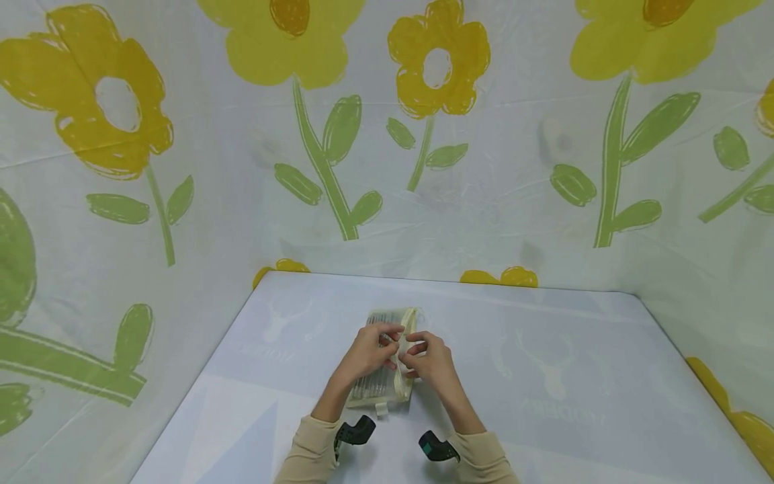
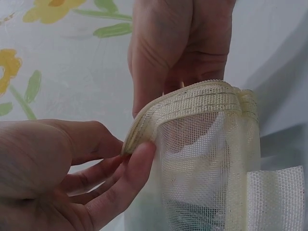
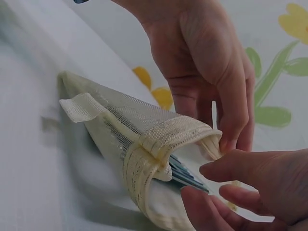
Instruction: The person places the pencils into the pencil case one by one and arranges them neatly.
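A cream mesh zipper pouch lies on the white table, its mouth gaping in the right wrist view. Slim dark rods show inside it, their ends near the mouth; their kind cannot be told. With thumb and fingers my left hand pinches the zippered rim. At the mouth, my right hand has its thumb and forefinger apart, close to the rod ends. No rod is seen gripped between them. From the left wrist, part of that right hand is hidden behind the rim.
A short fabric tab sticks out from the pouch's near end. Behind the white table hang sheets printed with yellow flowers, also along both sides. Black cameras are strapped at both wrists.
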The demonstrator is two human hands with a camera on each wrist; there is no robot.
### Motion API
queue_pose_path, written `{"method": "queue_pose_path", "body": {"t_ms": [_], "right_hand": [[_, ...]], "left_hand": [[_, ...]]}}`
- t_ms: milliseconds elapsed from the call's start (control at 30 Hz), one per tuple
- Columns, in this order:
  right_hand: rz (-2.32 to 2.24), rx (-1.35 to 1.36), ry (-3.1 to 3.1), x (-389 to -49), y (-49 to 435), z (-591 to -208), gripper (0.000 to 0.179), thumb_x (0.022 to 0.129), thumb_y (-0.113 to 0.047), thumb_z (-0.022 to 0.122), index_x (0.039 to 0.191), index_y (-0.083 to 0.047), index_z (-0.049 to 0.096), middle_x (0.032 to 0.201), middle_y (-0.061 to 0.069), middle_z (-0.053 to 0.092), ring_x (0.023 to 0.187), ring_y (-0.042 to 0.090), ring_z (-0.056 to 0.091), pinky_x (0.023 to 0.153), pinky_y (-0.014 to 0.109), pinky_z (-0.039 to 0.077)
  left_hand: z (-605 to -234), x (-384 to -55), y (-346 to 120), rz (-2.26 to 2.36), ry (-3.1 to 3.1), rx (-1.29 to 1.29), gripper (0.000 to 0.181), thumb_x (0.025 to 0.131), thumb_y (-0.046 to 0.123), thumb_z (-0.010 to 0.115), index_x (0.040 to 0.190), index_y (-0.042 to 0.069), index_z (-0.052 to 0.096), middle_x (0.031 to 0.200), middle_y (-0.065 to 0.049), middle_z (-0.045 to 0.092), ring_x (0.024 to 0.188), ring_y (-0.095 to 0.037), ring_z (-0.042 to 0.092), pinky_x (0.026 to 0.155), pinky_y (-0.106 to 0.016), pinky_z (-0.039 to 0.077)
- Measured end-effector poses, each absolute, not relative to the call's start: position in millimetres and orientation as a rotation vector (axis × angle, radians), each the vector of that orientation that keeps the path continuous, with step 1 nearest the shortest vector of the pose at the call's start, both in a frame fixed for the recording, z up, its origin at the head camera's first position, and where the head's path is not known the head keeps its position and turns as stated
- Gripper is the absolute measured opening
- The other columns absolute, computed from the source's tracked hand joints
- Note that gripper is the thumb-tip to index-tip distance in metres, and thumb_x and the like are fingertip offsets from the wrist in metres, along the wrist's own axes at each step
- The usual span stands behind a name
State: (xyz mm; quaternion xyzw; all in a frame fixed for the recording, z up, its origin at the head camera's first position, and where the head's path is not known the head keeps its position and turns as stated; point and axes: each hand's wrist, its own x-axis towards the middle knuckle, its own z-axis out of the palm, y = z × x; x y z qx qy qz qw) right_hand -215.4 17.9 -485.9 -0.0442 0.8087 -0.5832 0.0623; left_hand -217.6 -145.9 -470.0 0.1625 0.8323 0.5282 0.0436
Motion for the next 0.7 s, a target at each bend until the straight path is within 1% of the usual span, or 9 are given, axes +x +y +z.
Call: {"method": "queue_pose_path", "body": {"t_ms": [200,400,533,700], "right_hand": [[-1.703,-0.139,2.479,-215,22,-490,0.036,0.084,-0.011,0.074,0.115,0.003,0.064,0.088,0.015,0.068,0.058,0.019,0.068,0.052,0.031,0.063],[-1.572,-0.228,2.569,-211,28,-494,0.036,0.087,-0.020,0.073,0.116,-0.001,0.065,0.088,0.012,0.069,0.055,0.017,0.066,0.049,0.026,0.060],[-1.483,-0.319,2.638,-208,37,-491,0.041,0.089,-0.027,0.072,0.121,-0.003,0.063,0.092,0.011,0.070,0.061,0.017,0.068,0.049,0.024,0.058],[-1.414,-0.287,2.730,-207,56,-489,0.043,0.089,-0.034,0.072,0.123,-0.009,0.064,0.093,0.006,0.069,0.070,0.013,0.067,0.051,0.021,0.057]], "left_hand": [[-469,-218,-145,1.614,2.540,0.488,0.038,0.094,-0.001,0.051,0.132,-0.007,0.057,0.112,-0.026,0.060,0.091,-0.033,0.068,0.060,-0.041,0.066],[-471,-217,-146,1.635,2.531,0.489,0.039,0.094,-0.002,0.051,0.132,-0.007,0.057,0.112,-0.028,0.059,0.095,-0.039,0.067,0.060,-0.042,0.066],[-470,-217,-146,1.644,2.538,0.475,0.039,0.094,-0.002,0.053,0.132,-0.006,0.057,0.110,-0.025,0.060,0.096,-0.040,0.067,0.059,-0.038,0.066],[-470,-217,-148,1.628,2.573,0.463,0.037,0.095,0.004,0.056,0.132,-0.002,0.059,0.107,-0.020,0.062,0.088,-0.037,0.068,0.057,-0.035,0.065]]}}
